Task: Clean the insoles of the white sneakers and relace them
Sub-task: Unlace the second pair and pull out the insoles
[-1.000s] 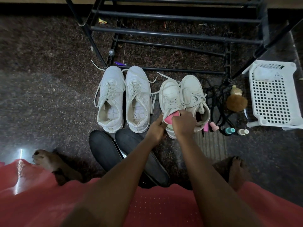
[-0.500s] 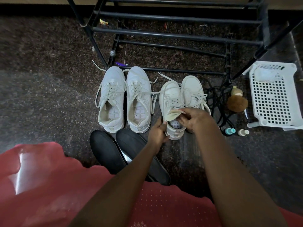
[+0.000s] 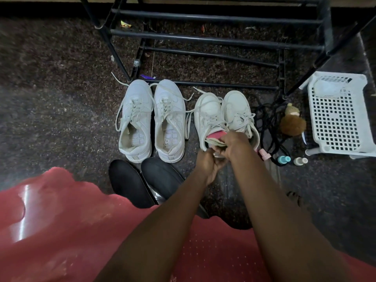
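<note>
Forearms stretched forward and down from the lap, converging over the right-hand pair of white shoes. Right hand (image 3: 236, 145) knuckles-up over the mouth of the sneaker (image 3: 207, 110), wrist bent, fingers and thumb curled tight, pinching the insole (image 3: 216, 136): pink on one face, cream on the other, folded and half out of the opening. Left hand (image 3: 207, 165) just below and touching the right, palm turned upward, fingers curled in at the sneaker's heel; probably gripping the heel rim, hard to settle through blur and the right hand's cover.

Sneaker on the dark speckled floor (image 3: 61, 98), toe toward the black shoe rack (image 3: 213, 39), laces loose, side by side against its mate (image 3: 237, 110). Further left, a second white pair (image 3: 135, 119), laces slack, grid-patterned beds showing. Two black insoles (image 3: 128, 184) flat on the floor just this side of that pair, one partly under the left forearm. Off to the right, a tangle of black laces (image 3: 268, 127), a brown plush toy (image 3: 293, 124), two small bottles (image 3: 283, 159), a white perforated basket (image 3: 335, 119). Red garment (image 3: 61, 220) across the lap.
</note>
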A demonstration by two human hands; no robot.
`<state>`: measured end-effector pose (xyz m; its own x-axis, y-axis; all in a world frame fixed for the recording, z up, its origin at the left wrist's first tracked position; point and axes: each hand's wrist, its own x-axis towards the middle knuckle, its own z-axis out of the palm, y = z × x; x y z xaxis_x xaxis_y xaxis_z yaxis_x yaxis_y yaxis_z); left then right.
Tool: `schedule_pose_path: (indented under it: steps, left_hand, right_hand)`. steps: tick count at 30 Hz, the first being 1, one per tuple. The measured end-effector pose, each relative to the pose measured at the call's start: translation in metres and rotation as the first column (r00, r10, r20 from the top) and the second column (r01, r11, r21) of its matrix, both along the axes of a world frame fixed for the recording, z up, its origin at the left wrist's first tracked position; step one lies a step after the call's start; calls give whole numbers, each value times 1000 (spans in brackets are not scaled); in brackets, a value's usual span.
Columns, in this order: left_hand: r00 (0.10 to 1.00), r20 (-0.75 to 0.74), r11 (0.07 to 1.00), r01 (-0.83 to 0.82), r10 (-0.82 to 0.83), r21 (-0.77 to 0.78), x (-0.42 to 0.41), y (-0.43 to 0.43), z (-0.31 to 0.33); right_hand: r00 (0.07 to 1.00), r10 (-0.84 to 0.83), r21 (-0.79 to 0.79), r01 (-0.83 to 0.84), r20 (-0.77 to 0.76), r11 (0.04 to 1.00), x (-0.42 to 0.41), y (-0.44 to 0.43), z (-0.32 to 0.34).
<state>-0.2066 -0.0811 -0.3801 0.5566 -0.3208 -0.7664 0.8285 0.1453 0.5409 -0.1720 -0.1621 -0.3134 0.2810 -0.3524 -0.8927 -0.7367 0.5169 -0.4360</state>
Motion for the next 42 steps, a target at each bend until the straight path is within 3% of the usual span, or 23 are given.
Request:
schedule_pose_path:
  steps: [4,8,14,21,26,30,36,42]
  left_hand:
    - [982,116,986,-158,151,52,11,0,1]
    - [966,183,981,-191,184,21,24,-1,8]
    - [990,142,1000,-13,11,13,45,10,4]
    - [993,102,998,-57,54,28,3,25,8]
    - [996,86,957,-2,-24,289,-43,41,-10]
    - [945,150,827,170,-291,537,-59,57,-31]
    - [955,191,833,91,-229,545,-61,60,-35]
    - [952,218,800,45,-217,598,-64,51,-19]
  right_hand:
    - [999,-2,14,1,50,1000,-28,-4,14]
    - [991,48,-4,-48,125,999,-68,-11,33]
    - [940,250,-116,-229,230,966,-109,-49,30]
    - [943,146,71,-175,298,982,-165,-31,-11]
    - [980,59,237,-105,192,966,-214,-5,-59]
    - [995,66,56,-70,71,996,-229,15,-82]
    - [988,58,-288,-14,143,958,-212,27,-109]
    - [972,227,-450,-177,60,875,-207,37,-127]
